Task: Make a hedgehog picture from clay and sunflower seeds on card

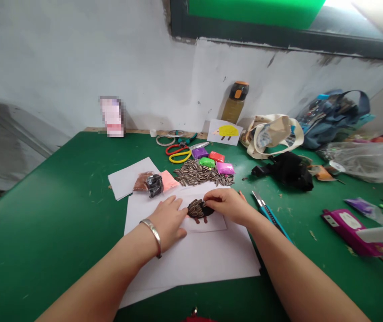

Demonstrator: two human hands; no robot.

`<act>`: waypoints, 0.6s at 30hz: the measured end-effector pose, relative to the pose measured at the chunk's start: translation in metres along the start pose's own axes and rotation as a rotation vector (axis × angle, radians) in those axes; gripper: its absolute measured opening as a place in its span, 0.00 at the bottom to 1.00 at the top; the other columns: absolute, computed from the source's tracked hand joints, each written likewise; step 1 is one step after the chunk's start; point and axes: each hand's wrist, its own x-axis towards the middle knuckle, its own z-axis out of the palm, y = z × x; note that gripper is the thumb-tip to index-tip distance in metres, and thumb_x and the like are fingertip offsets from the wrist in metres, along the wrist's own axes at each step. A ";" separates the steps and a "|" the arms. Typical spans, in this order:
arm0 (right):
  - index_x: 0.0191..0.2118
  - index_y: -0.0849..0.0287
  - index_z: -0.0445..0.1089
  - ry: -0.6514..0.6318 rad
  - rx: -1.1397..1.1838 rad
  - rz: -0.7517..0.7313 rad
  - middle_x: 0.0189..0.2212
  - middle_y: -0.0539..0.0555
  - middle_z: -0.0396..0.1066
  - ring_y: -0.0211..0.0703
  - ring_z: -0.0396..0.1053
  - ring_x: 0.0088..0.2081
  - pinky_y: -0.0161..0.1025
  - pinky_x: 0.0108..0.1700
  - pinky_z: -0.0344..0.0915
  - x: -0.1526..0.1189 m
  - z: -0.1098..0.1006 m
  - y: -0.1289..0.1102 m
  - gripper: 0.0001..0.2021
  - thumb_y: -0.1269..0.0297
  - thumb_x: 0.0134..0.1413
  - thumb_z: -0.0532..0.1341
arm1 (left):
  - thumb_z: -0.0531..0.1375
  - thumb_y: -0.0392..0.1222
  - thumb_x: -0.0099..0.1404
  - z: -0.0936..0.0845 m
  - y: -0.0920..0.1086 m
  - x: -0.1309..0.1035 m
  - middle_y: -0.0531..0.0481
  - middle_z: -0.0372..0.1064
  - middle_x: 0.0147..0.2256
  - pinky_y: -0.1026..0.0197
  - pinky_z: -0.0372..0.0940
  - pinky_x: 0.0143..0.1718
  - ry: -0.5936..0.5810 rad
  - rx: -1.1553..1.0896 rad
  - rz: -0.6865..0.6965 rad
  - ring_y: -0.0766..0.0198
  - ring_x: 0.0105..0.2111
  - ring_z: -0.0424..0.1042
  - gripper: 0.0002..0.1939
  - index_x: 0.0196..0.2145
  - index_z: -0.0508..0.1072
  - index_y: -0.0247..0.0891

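**Pinched fingers meet a seed-studded figure**

The small dark figure [196, 209], brown-legged and partly layered with striped seeds, lies on a white card [216, 226] between the two hands. The right hand [226, 203] has thumb and forefinger in a narrow pinch at the figure's upper right; I cannot tell whether a seed sits between them. The left hand [169, 221] rests with its fingers loosely spread, fingertips just beside the figure's left end.

Beyond them, a brown packet [142, 182], a black packet [155, 185] and a peach packet [170, 180] lie together. Purple [200, 153], red [216, 157], green [207, 162] and pink [225, 168] packets sit by loose seeds [193, 173]. A clear packet [365, 210] at far right holds something purple. The cream bag's [292, 145] contents are unclear.
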 end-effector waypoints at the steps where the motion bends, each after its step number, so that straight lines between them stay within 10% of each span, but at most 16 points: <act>1: 0.32 0.45 0.75 -0.009 -0.003 -0.003 0.28 0.44 0.74 0.42 0.69 0.32 0.42 0.40 0.57 0.000 0.000 0.000 0.10 0.64 0.50 0.56 | 0.59 0.42 0.56 0.000 0.000 0.000 0.41 0.62 0.44 0.49 0.58 0.48 -0.002 0.000 0.000 0.49 0.48 0.57 0.14 0.40 0.70 0.35; 18: 0.33 0.49 0.74 -0.031 -0.020 0.020 0.31 0.45 0.74 0.40 0.68 0.35 0.38 0.40 0.53 -0.001 -0.004 -0.011 0.10 0.64 0.52 0.54 | 0.58 0.43 0.56 0.001 -0.001 0.001 0.41 0.62 0.44 0.49 0.57 0.49 0.002 0.006 0.001 0.49 0.48 0.56 0.14 0.40 0.70 0.36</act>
